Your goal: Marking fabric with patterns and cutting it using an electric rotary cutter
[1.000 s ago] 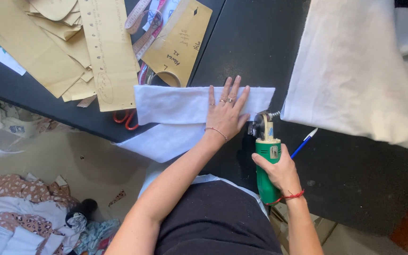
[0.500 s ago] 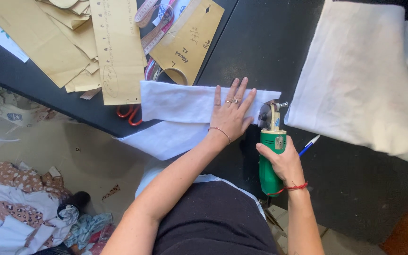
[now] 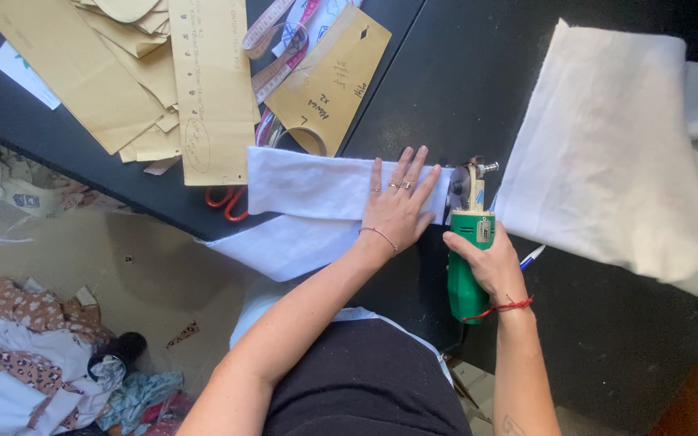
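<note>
The left hand (image 3: 396,211) lies flat with fingers spread on a folded strip of white fabric (image 3: 309,190), pressing it onto the dark tabletop (image 3: 446,73) at the near edge — part of the strip droops over that edge toward the floor. The right hand (image 3: 490,262) is wrapped around the green body of a small electric rotary cutter (image 3: 468,250), whose round blade sits at the strip's right end, just beside the left hand's fingertips. A larger piece of white cloth (image 3: 607,153) lies just past the cutter, toward the right edge of the tabletop, and a blue pen (image 3: 531,257) peeks out from under it near the right hand. Toward the far left corner are tan paper pattern pieces (image 3: 203,81) with a measuring tape (image 3: 272,32) among them; red-handled scissors (image 3: 228,202) stick out at the near edge, partly under the strip. Patterned fabric scraps (image 3: 26,347) lie on the floor beside the tabletop.
</note>
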